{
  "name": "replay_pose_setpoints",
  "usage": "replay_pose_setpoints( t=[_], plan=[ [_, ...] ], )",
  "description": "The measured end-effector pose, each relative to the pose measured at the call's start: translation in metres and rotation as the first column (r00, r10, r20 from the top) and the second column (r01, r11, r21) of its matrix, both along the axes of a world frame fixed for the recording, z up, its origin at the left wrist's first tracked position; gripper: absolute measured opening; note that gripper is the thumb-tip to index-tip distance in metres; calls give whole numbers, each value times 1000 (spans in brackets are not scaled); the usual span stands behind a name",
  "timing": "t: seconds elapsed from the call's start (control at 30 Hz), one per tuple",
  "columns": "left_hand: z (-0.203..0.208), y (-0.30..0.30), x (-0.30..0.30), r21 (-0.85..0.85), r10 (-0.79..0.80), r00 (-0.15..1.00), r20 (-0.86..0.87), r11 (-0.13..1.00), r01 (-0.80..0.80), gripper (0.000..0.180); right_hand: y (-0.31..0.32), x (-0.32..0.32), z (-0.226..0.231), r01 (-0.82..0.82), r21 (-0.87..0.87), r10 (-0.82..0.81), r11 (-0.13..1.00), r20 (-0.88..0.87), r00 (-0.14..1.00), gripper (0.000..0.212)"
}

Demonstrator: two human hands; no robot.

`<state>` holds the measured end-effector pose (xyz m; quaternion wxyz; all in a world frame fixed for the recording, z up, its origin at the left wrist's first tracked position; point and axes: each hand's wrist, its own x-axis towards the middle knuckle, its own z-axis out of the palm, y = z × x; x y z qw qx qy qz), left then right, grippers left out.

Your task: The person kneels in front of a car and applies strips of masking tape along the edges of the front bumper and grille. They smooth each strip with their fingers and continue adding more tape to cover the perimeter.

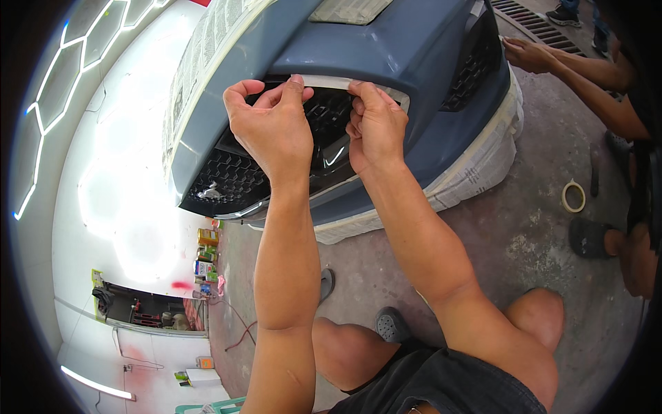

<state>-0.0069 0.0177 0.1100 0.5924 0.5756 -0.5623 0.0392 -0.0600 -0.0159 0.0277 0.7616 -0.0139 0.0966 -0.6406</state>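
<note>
A pale strip of masking tape (327,81) runs along the upper edge of a black honeycomb grille (234,176) in a grey-blue car bumper (358,52). The thumb of my left hand (272,131) presses on the strip's left part, its fingers curled close by. My right hand (378,127) pinches the same tape farther right, near the corner where it turns downward. Hidden behind my fingers is exactly how the tape is gripped. Printed masking paper (476,176) with taped edges covers the bumper's lower border.
At the right, another person's hands (531,55) reach toward the bumper's side. A tape roll (574,196) lies on the concrete floor near that person's shoe (591,238). Cans (207,252) stand along the white wall at left, beside a red cable (245,331). A floor grate (538,24) is behind.
</note>
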Motion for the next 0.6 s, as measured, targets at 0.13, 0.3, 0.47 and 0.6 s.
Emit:
replay_pose_setpoints(
  t=[0.13,0.3,0.47,0.6],
  plan=[
    [0,0,0,-7,7,1000,-9,1000,-7,37,0,2,-1,9,-3,-9,1000,-2,1000,11],
    [-1,-1,1,-8,59,995,85,998,-59,36,-1,3,-1,11,0,-11,1000,-4,1000,11],
    [0,0,-2,-7,104,983,150,995,-104,35,0,1,0,11,10,-11,1000,-11,1000,11],
    [2,1,2,-19,162,941,299,986,-163,34,0,1,1,11,13,-10,1000,-16,1000,11]
  ],
)
